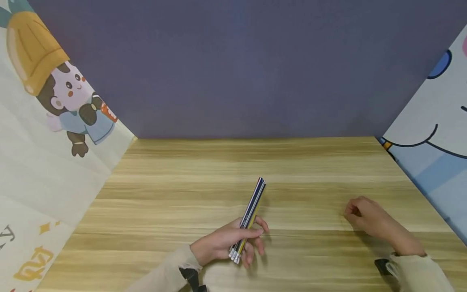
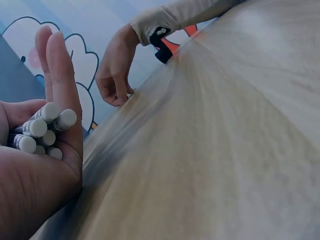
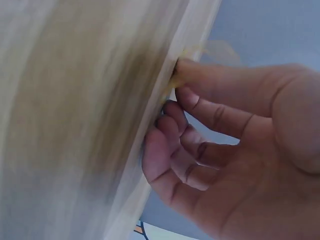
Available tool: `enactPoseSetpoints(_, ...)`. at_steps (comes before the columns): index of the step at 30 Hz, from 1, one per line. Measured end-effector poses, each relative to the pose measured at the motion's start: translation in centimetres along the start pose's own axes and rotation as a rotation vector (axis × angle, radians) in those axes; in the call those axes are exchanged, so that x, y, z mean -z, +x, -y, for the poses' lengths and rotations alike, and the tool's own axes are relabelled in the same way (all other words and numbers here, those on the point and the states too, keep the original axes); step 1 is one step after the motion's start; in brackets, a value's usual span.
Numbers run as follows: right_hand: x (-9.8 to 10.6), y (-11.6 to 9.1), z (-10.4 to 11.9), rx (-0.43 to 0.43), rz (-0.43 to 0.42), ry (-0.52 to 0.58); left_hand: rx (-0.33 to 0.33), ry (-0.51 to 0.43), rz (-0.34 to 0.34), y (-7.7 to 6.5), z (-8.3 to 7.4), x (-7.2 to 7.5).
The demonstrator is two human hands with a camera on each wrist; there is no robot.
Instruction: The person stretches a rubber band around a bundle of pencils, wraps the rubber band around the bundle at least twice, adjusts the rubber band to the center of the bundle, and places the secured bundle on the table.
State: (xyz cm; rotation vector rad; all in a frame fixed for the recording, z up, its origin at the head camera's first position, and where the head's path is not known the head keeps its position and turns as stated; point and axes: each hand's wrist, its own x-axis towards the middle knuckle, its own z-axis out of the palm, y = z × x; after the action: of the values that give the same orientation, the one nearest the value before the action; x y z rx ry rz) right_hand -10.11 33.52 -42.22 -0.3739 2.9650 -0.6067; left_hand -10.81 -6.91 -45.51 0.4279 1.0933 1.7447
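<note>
A bundle of several striped pencils (image 1: 252,207) lies across my left hand (image 1: 228,239), held under the thumb. Their white eraser ends (image 2: 37,127) point back toward the wrist, and the far ends point up and away over the table. At the right, my right hand (image 1: 370,219) is low at the tabletop, its thumb and index finger pressed together. Between those fingertips shows a thin, see-through yellow loop that looks like a rubber band (image 3: 176,81), blurred in the right wrist view. The other fingers of that hand (image 3: 157,155) are curled near the wood.
Both hands are over a wood-grain table (image 1: 175,174). A dark grey-blue panel (image 1: 237,69) stands along its back edge. Cartoon-printed sheets flank it, one on the left (image 1: 47,174) and one on the right (image 1: 419,125). Black straps (image 1: 192,278) circle the sleeved wrists.
</note>
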Motion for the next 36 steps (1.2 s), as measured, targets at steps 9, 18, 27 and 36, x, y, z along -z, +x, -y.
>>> enactPoseSetpoints(9,0.2,-0.2,-0.2,-0.112,-0.089,0.236,-0.007,-0.014,0.005,0.0,0.3,0.0)
enactPoseSetpoints(18,0.7,-0.6,-0.5,-0.059,-0.221,0.624,-0.009,-0.018,0.022,0.0,0.3,-0.1)
enactPoseSetpoints(27,0.0,0.1,0.0,0.193,0.023,1.614,0.002,-0.020,0.020,-0.2,0.3,0.0)
enactPoseSetpoints(36,-0.6,0.4,0.2,0.177,0.091,1.605,-0.002,-0.022,0.025,0.0,0.3,0.1)
